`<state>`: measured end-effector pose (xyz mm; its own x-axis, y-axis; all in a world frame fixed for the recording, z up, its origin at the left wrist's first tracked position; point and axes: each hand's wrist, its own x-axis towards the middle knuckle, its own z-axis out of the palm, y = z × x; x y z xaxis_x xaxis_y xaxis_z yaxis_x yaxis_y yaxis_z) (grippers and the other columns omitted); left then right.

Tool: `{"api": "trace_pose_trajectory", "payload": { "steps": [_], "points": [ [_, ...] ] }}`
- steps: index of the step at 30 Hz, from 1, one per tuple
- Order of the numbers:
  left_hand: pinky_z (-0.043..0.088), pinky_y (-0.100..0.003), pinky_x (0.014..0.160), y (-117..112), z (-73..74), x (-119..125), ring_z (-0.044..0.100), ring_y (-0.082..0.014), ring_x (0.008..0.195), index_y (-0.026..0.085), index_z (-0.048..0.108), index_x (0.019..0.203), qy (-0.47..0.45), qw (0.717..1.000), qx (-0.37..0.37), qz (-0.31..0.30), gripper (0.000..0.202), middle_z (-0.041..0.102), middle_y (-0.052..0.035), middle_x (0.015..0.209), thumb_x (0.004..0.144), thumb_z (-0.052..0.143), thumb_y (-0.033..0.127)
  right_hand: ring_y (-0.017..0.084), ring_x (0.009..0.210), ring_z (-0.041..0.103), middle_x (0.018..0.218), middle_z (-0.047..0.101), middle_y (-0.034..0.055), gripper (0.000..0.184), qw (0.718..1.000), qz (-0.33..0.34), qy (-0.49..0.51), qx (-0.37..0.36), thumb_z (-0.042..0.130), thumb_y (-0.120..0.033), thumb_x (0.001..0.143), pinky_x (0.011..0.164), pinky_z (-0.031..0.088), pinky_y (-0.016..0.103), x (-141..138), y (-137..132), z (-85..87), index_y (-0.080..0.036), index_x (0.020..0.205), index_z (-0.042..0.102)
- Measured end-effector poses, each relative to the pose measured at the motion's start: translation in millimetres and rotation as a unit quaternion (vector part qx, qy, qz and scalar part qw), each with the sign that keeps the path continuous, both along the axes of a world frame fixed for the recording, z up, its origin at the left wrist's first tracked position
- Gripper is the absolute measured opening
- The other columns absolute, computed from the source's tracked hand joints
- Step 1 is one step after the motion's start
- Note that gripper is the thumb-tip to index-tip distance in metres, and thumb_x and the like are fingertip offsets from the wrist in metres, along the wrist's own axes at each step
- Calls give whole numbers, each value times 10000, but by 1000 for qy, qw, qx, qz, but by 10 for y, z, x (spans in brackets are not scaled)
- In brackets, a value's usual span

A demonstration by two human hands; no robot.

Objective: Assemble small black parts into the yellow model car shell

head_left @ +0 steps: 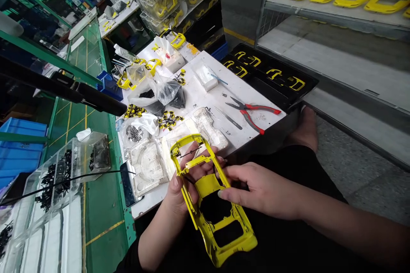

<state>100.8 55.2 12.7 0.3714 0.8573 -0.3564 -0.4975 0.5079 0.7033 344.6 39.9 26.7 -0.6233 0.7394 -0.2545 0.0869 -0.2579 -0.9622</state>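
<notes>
Yellow frame (pixel 207 184), one, car-shaped, with open windows and a thin dark rod across its upper end: held tilted above the person's lap, at the near edge of the worktop (pixel 237 89).

Left hand (pixel 181 190): gripped the frame from its left side, thumb along the rail, fingers spread behind.

Right hand (pixel 253 185): closed on the right rail, thumb and forefinger against it.

White moulded blocks, two: one (pixel 209 130) lay just beyond the frame, the other (pixel 149 168) to its left, near a dark flat slab (pixel 128 185) at the worktop's edge.

Pliers (pixel 246 107), red-handled, jaws parted: lay on the right part of the worktop. Tweezers (pixel 228 118): lay just beside them.

Small yellow-and-black parts (pixel 169 120): sat in a loose heap beyond the blocks, near a clear bag of black pieces (pixel 150 101).

White box (pixel 206 80): stood farther back, a thin blue stick (pixel 220 79) at its side.

Black tray (pixel 256 77): held yellow parts, beyond the worktop. Rack shelf (pixel 294 5): carried a row of yellow frames, upper right.
</notes>
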Motion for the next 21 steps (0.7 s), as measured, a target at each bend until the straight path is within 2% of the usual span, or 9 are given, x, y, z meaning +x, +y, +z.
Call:
{"api": "trace_pose_trajectory", "payload": {
  "steps": [2, 3, 6, 9, 11, 15, 18, 21],
  "points": [
    [670, -542, 971, -17, -56, -58, 760, -378, 1232, 400, 750, 1381, -20, 1000, 0, 22, 860, 764, -98, 1429, 636, 1044, 713, 166, 722, 663, 878, 774, 6, 408, 999, -1, -40, 31, 824, -604, 1029, 612, 427, 273, -16, 16, 24, -200, 981, 796],
    [674, -516, 952, -29, -86, -91, 766, -357, 1198, 399, 747, 1379, -25, 999, -5, 30, 862, 761, -94, 1433, 633, 1047, 710, 173, 732, 685, 878, 788, 7, 403, 998, -7, -51, 44, 820, -603, 1034, 626, 446, 278, -21, 30, 46, -205, 967, 803],
    [681, -460, 874, -73, -170, -187, 767, -336, 1149, 387, 728, 1399, -27, 999, -26, 38, 930, 733, -107, 1494, 593, 1055, 719, 206, 810, 752, 933, 831, 17, 359, 991, -43, -90, 84, 801, -589, 1052, 721, 532, 304, -19, 115, 143, -232, 1026, 832],
    [670, -485, 967, -99, -219, -239, 751, -352, 1223, 377, 687, 1476, -58, 997, -50, 27, 1004, 711, -124, 1547, 596, 1068, 675, 230, 824, 762, 955, 842, 35, 364, 969, -86, -166, 162, 738, -597, 1083, 716, 547, 334, -25, 292, 278, -248, 1044, 834],
    [653, -485, 1015, -97, -228, -245, 746, -353, 1262, 378, 657, 1519, -103, 993, -56, 9, 1007, 721, -126, 1536, 630, 1081, 587, 241, 848, 774, 991, 853, 46, 343, 944, -102, -217, 229, 707, -566, 1101, 720, 552, 349, -63, 460, 388, -252, 1055, 836],
    [648, -468, 1012, -72, -243, -236, 767, -319, 1218, 350, 639, 1533, -206, 977, -42, -22, 922, 728, -147, 1524, 721, 1073, 412, 266, 890, 806, 1021, 872, 60, 261, 875, -138, -283, 367, 716, -473, 1102, 783, 573, 371, -259, 864, 623, -248, 1080, 847],
    [645, -496, 1031, -73, -288, -231, 771, -307, 1198, 299, 656, 1469, -264, 964, -20, -29, 806, 709, -173, 1543, 774, 1055, 378, 264, 835, 804, 973, 873, 52, 237, 824, -166, -288, 459, 745, -456, 1079, 783, 573, 370, -478, 1224, 768, -251, 1048, 861],
    [622, -530, 1067, -91, -345, -212, 769, -309, 1211, 293, 638, 1453, -305, 952, -11, -21, 729, 709, -170, 1526, 833, 1017, 351, 273, 833, 803, 949, 871, 55, 231, 785, -151, -318, 509, 738, -435, 1067, 786, 566, 375, -742, 1659, 873, -250, 1045, 875]
  ]
}}
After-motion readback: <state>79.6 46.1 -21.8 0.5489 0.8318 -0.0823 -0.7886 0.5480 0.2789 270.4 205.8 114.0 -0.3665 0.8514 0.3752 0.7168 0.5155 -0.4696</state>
